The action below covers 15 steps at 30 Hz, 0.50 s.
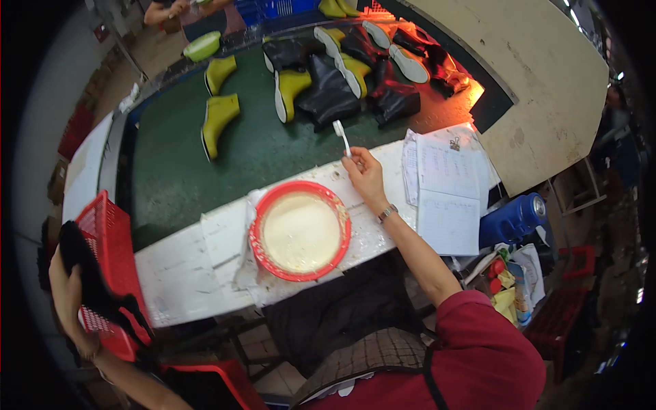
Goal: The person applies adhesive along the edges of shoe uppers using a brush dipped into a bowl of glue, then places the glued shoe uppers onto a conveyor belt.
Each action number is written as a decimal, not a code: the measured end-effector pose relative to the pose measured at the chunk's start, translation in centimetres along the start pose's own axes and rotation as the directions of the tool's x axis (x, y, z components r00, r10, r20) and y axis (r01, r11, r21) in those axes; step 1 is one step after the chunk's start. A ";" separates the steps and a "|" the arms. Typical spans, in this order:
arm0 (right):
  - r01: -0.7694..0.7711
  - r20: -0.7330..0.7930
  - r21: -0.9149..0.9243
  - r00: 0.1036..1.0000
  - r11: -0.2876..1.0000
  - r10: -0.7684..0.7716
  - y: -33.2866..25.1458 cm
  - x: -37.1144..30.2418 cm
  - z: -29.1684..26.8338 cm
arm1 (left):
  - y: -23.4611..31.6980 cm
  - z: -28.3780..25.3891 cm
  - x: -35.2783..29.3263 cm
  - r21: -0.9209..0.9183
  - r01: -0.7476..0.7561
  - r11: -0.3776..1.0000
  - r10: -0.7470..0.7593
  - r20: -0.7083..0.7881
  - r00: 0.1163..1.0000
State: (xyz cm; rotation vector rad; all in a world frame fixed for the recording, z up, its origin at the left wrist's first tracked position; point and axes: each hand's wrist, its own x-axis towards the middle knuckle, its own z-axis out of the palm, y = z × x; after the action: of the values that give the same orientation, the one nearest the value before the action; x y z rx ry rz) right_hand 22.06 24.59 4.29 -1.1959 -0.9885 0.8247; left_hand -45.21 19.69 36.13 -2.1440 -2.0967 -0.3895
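Observation:
My right hand (367, 179) pinches a white toothbrush (344, 137), its bristle end raised over the edge of the green belt. Close by on the white ledge, a red basin (344, 236) holds a thick cream-coloured liquid (301, 229). At the far left, my left hand (66, 294) is closed on a black, soft-looking piece (96, 277), possibly a boot part, at a red plastic crate (117, 239). Part of that hand's grip is hidden by the piece. Yellow ankle boots (222, 119) with white soles and black boots (331, 92) lie on the belt (171, 164).
An open notebook (447, 198) lies right of my right forearm, beside a blue jug (512, 219). A red-orange glow lights the belt's far right, next to a large beige panel (547, 89). Across the belt are a green bowl (202, 46) and another person (195, 17).

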 end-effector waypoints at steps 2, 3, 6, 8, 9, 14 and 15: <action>0.041 0.018 -0.051 0.999 0.998 -0.040 0.7 -0.2 -0.1 | 0.5 5.4 0.1 0.070 0.110 0.991 -0.113 0.035 0.993; 0.000 0.042 -0.029 0.999 1.000 0.001 0.1 -0.7 1.5 | -2.6 7.7 -1.3 0.014 0.128 0.992 -0.129 0.046 0.991; -0.079 -0.008 -0.028 0.997 0.996 0.078 -1.4 -0.9 -0.1 | 9.1 16.6 -2.9 -0.527 0.477 0.703 -0.454 0.182 0.872; -0.109 0.037 -0.032 0.993 0.994 0.110 -1.4 -1.2 1.4 | 3.5 23.4 -8.3 -0.703 0.366 0.610 -0.411 0.115 0.904; -0.092 0.010 -0.110 0.996 0.990 0.093 -1.5 -0.9 0.1 | 7.5 26.1 -9.5 -0.563 0.350 0.748 -0.399 0.039 0.916; -0.112 0.021 -0.241 0.993 0.964 0.120 -1.7 -0.2 0.8 | 11.7 28.4 -13.1 -0.187 0.180 0.966 -0.232 -0.307 0.923; -0.119 0.019 -0.233 0.992 0.965 0.127 -1.6 -0.1 1.2 | 11.1 28.2 -13.0 -0.198 0.178 0.964 -0.233 -0.303 0.924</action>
State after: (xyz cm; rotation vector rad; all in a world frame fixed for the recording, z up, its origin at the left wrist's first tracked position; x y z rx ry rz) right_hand 20.88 24.61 5.95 -1.4588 -1.0678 0.8464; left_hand -31.49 14.15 6.71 -1.7836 -2.1609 -0.9049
